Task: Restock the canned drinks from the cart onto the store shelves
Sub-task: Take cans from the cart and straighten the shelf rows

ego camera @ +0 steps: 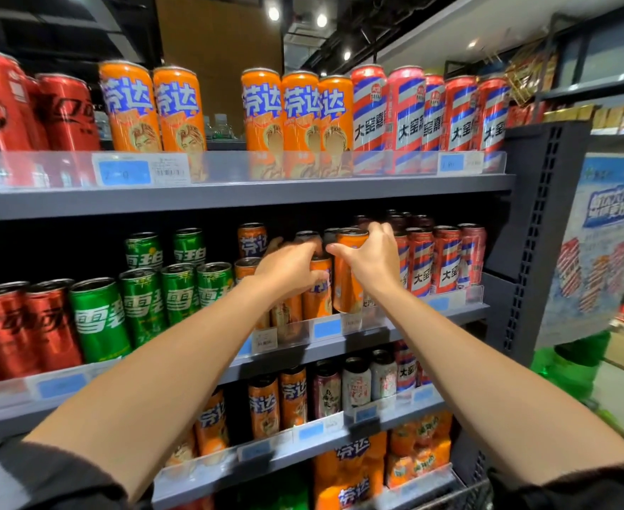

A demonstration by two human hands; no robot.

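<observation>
Fingers (378, 230) of right hand (367, 259) curled round orange can (347, 277); left hand (288, 268) wrapped on second orange can (319, 288) beside, middle shelf (432, 322).

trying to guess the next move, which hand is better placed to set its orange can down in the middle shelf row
Right, probably. The right hand holds its orange can upright by the front rail; the left hand grips a can among packed ones.
</observation>
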